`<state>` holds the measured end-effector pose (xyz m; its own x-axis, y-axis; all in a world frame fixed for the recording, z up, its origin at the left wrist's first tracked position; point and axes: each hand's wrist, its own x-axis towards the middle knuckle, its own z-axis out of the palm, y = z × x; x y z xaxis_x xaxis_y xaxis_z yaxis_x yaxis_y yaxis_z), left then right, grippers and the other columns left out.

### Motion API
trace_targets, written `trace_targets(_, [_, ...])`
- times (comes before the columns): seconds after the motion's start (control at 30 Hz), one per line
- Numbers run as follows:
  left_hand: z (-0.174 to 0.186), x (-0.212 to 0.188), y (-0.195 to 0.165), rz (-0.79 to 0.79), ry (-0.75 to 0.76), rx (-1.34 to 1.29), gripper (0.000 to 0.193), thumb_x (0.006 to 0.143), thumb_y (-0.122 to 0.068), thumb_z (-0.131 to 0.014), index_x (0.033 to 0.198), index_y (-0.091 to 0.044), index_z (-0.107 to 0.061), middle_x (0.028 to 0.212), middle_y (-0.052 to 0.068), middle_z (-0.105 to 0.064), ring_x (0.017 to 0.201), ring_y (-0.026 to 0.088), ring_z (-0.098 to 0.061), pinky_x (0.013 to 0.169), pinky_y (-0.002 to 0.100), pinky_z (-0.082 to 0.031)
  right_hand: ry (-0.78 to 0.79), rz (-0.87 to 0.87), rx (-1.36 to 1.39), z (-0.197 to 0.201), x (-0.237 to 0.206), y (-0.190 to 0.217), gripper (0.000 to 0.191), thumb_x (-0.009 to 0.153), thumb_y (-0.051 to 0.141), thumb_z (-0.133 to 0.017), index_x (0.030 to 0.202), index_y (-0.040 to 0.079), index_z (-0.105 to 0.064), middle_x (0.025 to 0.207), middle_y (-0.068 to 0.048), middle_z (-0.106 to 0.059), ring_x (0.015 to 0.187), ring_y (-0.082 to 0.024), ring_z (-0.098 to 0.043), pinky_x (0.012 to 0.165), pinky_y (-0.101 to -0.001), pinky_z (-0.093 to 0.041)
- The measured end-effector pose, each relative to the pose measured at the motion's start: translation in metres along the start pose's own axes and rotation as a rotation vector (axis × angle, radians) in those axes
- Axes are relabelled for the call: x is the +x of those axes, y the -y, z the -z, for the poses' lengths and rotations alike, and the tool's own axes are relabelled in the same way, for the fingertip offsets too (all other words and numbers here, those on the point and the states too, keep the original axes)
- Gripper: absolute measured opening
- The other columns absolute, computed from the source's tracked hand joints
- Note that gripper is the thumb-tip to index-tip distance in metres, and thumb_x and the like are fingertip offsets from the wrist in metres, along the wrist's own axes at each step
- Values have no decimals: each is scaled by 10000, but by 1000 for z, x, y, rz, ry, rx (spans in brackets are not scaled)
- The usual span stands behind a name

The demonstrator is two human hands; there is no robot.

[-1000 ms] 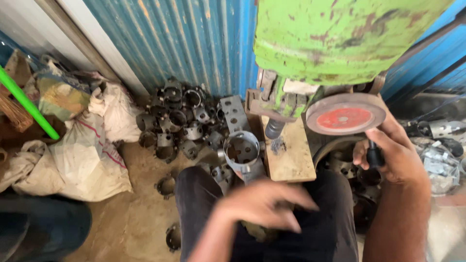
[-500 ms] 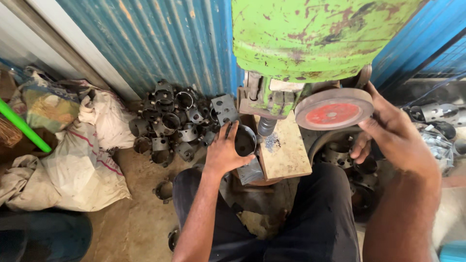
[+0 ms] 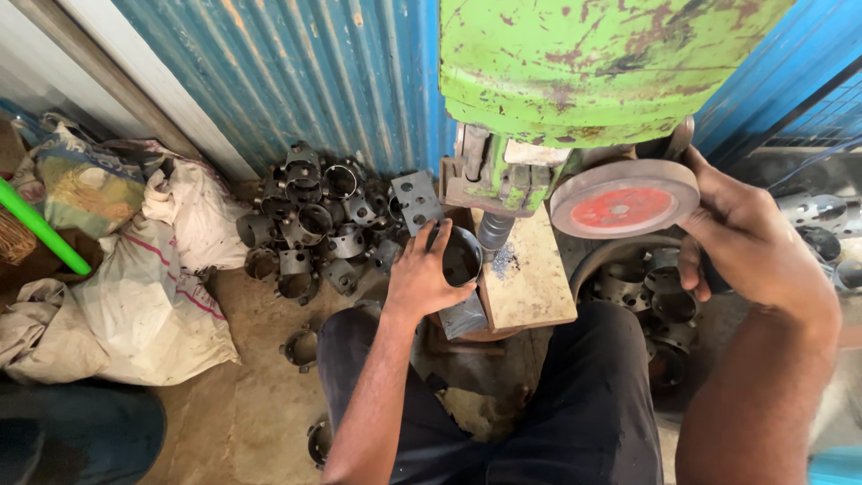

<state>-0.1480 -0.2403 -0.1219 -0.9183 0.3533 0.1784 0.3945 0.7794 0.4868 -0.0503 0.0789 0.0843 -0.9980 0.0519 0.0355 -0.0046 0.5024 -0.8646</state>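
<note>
While your left hand (image 3: 422, 274) pinches the dark metal ring (image 3: 461, 256) by its rim, it sits at the left edge of the wooden block (image 3: 530, 278), right under the press ram (image 3: 495, 231) — held there so the ram meets it square. Your right hand (image 3: 750, 238) is up beside the red-faced handwheel (image 3: 624, 198) of the green press (image 3: 593, 67); fingers curl behind the wheel, so I can't tell whether that grip is pressed together on anything. Pile of similar rings (image 3: 310, 220) lies on the floor by the blue corrugated wall (image 3: 296, 72), near your left; more rings in the round tub (image 3: 646, 287) under your right arm. White sacks (image 3: 162, 296) far left.
</note>
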Motion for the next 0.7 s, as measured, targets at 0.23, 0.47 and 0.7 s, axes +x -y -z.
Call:
trace_targets(0.23, [0,-3,4,-17,-26,-37,1101,586,-468,-895,1531,-138,-437,1539,159,-451,1330,403,-527,1031,529,-503,-16,7,-2,-3,-2,-1,548,1056,65,-517,1602,102,-504,837,-72,-652,484,-137,-576,363,-307,-474])
trace_targets(0.47, [-1,-1,6,-20,-4,11,1099,592,-488,-892,1529,-141,-435,1533,178,-435,1320,411,-524,1032,554,-485,-31,128,78,-10,-1,-16,533,1072,51,-502,1604,48,-467,851,-56,-666,463,-117,-581,352,-275,-476])
trace_targets(0.7, [-7,-9,11,-5,-41,29,1103,611,-520,-879,1540,-152,-412,1548,175,-412,1323,433,-510,1043,573,-469,-247,177,251,-56,5,-63,158,1117,56,-508,1131,-72,-599,758,-91,-598,462,-135,-518,387,-272,-391])
